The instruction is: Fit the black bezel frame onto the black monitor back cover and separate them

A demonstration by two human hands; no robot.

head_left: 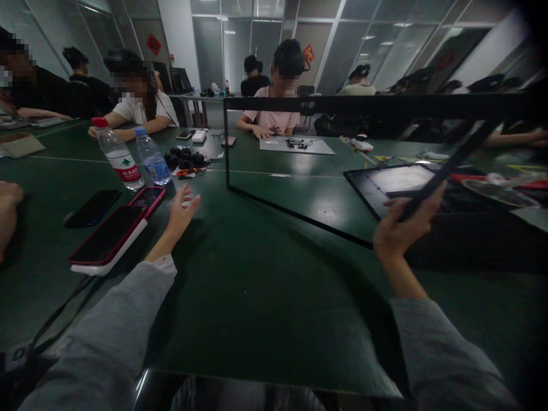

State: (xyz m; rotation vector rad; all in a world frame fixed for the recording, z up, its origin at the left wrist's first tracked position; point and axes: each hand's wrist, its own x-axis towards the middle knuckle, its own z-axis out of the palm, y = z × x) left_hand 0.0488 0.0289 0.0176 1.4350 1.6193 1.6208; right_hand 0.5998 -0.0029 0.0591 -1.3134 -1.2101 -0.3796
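Note:
A thin black monitor bezel [299, 218], an empty rectangular frame with an upside-down logo on its wide edge, stands raised and tilted above the table. My right hand [402, 228] is closed round its near right side. My left hand [182, 211] is above the table on the left, fingers apart, with nothing in it. Close to that hand are a phone with a red edge [109, 235] on a white slab, a blue-capped water bottle [154, 160] and a red-capped bottle [120, 157].
On the green table [265, 308], a flat dark-edged panel [385, 182] lies at the right by dark equipment. A black phone [94, 208] and orange-handled tool [188, 171] are at the left. Across sits a person [278, 108] behind a grey board [269, 144] with small parts.

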